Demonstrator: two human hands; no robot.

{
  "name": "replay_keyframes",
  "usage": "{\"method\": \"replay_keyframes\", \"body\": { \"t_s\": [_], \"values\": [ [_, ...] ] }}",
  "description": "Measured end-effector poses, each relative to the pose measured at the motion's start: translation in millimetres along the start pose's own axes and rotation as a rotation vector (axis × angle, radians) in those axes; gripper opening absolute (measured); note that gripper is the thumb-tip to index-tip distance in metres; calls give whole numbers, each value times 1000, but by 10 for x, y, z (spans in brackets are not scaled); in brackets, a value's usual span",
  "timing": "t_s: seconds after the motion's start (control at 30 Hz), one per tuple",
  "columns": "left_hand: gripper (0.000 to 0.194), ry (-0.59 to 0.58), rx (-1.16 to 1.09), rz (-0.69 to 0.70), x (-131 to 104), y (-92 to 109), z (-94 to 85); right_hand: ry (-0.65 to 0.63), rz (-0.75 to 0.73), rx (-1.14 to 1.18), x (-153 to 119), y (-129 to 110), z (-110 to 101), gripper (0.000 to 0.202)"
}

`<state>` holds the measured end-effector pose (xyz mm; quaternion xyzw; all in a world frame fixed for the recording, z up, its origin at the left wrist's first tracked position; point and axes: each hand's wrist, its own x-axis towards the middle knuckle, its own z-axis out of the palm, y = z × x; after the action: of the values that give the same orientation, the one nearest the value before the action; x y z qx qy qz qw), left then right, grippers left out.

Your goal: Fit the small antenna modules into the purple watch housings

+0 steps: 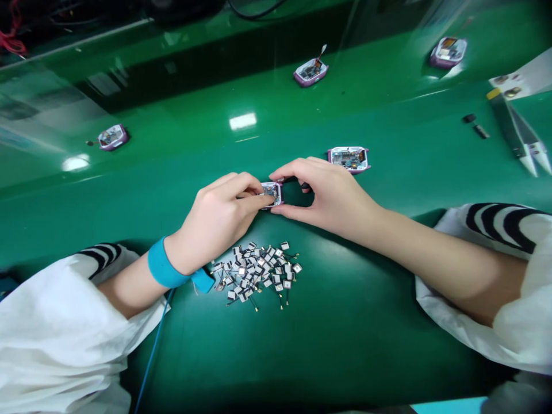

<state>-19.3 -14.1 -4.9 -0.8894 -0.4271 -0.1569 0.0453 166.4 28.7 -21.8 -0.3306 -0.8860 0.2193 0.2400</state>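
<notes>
A small purple-and-white device case (pixel 272 194) with an exposed circuit board lies between my hands at the middle of the green surface. The fingers of my left hand (pixel 224 213) are bent together over its left part, and whatever is between their tips is hidden. My right hand (pixel 340 198) curves round in a C shape, thumb and index fingertips at the case's right end. A small dark item (pixel 306 187) shows by its curled fingers. Just below lies a loose pile of small square parts with short black cables (pixel 259 270).
A similar open case (pixel 350 159) sits just beyond my right hand; others (pixel 311 72) (pixel 448 53) (pixel 112 137) stand farther back. Tweezers or snips (pixel 520 135) and a small black piece (pixel 476 126) lie at the right. A blue cord (pixel 155 351) trails from my left wristband.
</notes>
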Motion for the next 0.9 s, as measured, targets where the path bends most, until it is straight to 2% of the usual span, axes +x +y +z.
{"method": "replay_keyframes", "body": {
  "t_s": [0.73, 0.9],
  "values": [
    [22, 14, -16, -8, 3, 8, 12, 11, -28, 0, 2, 11, 10, 29],
    [20, 19, -16, -1, 3, 5, 15, 66, -26, 75, -23, 53, 36, 48]
  ]
}}
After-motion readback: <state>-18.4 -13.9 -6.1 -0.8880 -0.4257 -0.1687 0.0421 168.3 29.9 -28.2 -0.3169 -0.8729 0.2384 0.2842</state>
